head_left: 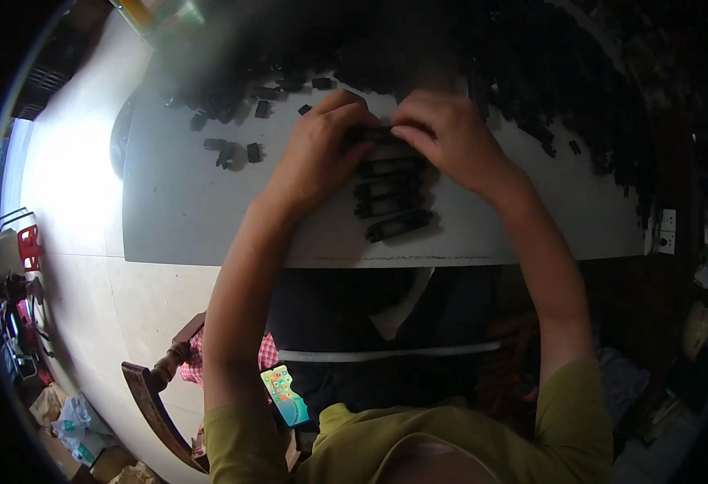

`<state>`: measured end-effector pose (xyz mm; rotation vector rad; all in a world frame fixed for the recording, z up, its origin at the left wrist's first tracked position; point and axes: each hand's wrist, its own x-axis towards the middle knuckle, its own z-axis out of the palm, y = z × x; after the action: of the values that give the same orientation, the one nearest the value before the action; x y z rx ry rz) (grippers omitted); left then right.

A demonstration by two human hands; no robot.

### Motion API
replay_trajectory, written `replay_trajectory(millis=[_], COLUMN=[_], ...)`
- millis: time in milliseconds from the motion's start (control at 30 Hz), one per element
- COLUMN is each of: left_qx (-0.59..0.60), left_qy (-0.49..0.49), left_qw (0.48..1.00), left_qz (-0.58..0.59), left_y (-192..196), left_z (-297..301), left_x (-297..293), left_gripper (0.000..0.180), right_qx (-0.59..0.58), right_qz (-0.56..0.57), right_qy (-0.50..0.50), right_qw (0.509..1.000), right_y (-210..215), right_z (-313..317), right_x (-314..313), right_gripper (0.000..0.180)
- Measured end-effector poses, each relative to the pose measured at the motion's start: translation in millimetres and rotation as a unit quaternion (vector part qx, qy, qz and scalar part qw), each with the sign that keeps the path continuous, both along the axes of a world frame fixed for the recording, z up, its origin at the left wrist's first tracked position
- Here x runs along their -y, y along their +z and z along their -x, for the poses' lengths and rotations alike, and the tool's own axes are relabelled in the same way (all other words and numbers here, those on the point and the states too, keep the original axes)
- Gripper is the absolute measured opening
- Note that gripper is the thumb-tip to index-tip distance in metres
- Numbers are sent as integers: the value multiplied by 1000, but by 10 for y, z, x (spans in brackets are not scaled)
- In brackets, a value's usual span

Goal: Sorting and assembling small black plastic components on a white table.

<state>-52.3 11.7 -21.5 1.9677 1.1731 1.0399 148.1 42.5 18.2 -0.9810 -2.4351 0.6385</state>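
Much of the far side of the bench (pixel 177 218) is lost in shadow: a big heap of small black parts (pixel 531 64) runs along its far edge and down toward the far right corner, and single pieces in it cannot be told apart. A few loose black bits (pixel 233 152) lie scattered near the far left corner, clearer against the pale top.

Both hands meet near the middle of the bench, just short of the heap. The left hand (pixel 318 153) and right hand (pixel 447 137) are bent over one black oblong piece (pixel 374 135), fingers curled down on it from either end, each grip closed tight on it. The piece is mostly covered by the fingers, so its shape is hard to make out.

Just nearer the front edge, a short column of like black oblong pieces (pixel 394 198) lies side by side, the nearest one (pixel 399 226) a little askew and close to the front edge. The topmost is partly under the right hand's thumb.

At the far left corner a yellow and green container (pixel 164 12) is cut off by the rim; its contents cannot be seen. Below the bench's front edge, a wooden chair (pixel 156 395) shows beside the person's lap, where a small colourful card-like thing (pixel 285 395) lies.
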Motion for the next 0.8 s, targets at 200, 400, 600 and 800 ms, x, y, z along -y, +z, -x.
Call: replay_trajectory(millis=[200,400,600,800], left_qx=[16,-3,-95,-225], left_qy=[0,-5,124,68], left_qw=[1000,1000,986,950], left_qz=[0,-7,-62,-207], left_y=[38,76,92,249], left_z=[-37,9,232,-58], left_x=[-2,13,-246,-693], left_gripper=[25,19,15,23], right_qx=[98,161,131,-25], right_qz=[28,-15,68,39], right_qy=[3,18,-26,-169], right_qw=[995,987,989,985], right_y=[142,99,73,54], right_z=[140,300,75,-397], right_x=[-136,-157,-22,-28], right_gripper=[5,10,9,13])
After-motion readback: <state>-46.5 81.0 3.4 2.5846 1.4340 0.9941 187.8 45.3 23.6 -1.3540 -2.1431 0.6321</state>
